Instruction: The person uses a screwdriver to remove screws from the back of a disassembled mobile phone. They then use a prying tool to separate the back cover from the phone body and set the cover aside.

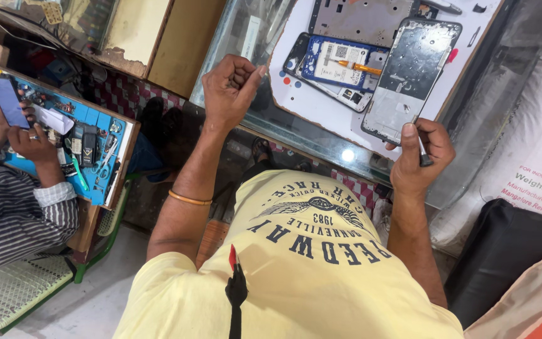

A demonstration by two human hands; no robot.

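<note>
Head view: the right hand [420,154] has its fingers closed on a small dark tool [423,152] just beside the phone frame [409,75] lying on the white mat [321,107] on the glass worktop [296,135]. The left hand [228,88] is clenched, apparently empty. The frame looks thin, light and fragile; best held by its edges.

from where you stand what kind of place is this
Most likely a small phone repair shop. An opened phone and bare phone frame lie on a white mat over a glass counter; the right hand holds a small tool, and a co-worker's tray holds parts.
</note>
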